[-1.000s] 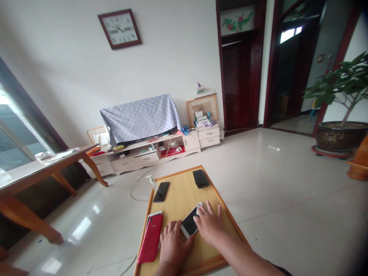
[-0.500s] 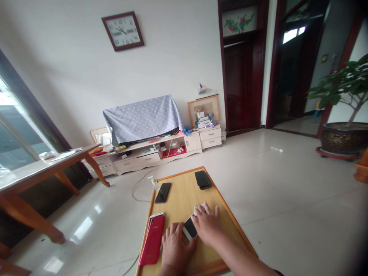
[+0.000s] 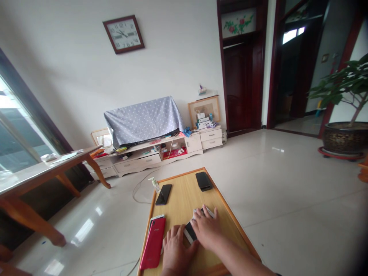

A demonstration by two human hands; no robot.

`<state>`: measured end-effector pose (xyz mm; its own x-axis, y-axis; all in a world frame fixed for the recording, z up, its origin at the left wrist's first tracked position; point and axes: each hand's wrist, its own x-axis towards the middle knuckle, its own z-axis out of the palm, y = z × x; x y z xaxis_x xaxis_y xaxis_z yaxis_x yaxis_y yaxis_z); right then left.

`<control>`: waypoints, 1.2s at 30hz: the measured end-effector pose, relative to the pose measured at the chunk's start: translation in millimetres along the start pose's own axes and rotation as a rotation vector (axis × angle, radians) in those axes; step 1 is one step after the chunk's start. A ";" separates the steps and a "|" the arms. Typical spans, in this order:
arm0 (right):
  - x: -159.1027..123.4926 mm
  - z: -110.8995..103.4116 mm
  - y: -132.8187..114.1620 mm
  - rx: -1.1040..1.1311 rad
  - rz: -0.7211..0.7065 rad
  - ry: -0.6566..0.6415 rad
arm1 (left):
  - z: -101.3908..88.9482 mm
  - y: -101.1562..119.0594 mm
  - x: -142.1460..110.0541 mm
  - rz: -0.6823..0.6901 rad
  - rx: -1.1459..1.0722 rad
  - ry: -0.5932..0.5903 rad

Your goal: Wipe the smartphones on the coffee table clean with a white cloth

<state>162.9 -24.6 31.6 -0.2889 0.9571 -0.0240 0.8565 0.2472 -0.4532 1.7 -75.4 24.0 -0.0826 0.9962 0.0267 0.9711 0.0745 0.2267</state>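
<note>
A white-edged phone (image 3: 189,231) with a dark screen lies at a slant on the small wooden table (image 3: 179,191). My left hand (image 3: 177,247) holds its near left end, fingers on one side and thumb on the other. Spread over the phone's far part, my right hand (image 3: 207,228) rests with fingers apart. Something whitish shows around those fingertips; I cannot tell if it is the phone's edge or a wipe. Just left of my left hand is a red phone (image 3: 153,243), back up, overlapping a white phone (image 3: 158,217).
A black phone (image 3: 163,194) lies near a pump bottle (image 3: 154,184) at the table's far left. Two dark phones (image 3: 203,180) are stacked at the far right corner. Beyond stand a white TV cabinet (image 3: 138,165), a wooden table (image 3: 71,161) and a potted plant (image 3: 345,136).
My right hand has shifted slightly down over the phone, and the whitish area at its fingertips shows differently. My left hand keeps its place. The view has tilted a little.
</note>
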 end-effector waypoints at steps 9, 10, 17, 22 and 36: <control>-3.9 -7.6 11.4 0.016 0.025 0.013 | -1.2 1.5 0.4 0.001 0.009 -0.019; -0.8 -11.0 17.2 0.007 0.056 0.014 | -0.3 0.7 0.4 0.002 0.013 -0.021; 2.5 -14.4 30.1 0.006 0.063 0.031 | 4.0 -2.4 1.0 -0.012 0.030 -0.024; -6.8 -1.6 11.0 0.037 -0.006 0.041 | 2.7 -0.1 1.5 0.000 0.014 -0.020; -2.8 -18.3 21.7 -0.004 0.103 0.071 | 4.1 0.6 0.5 -0.017 0.024 -0.006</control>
<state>190.1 -19.2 38.2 -0.1680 0.9858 -0.0070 0.8819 0.1471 -0.4480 3.1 -74.7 20.1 -0.0975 0.9951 0.0168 0.9748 0.0921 0.2033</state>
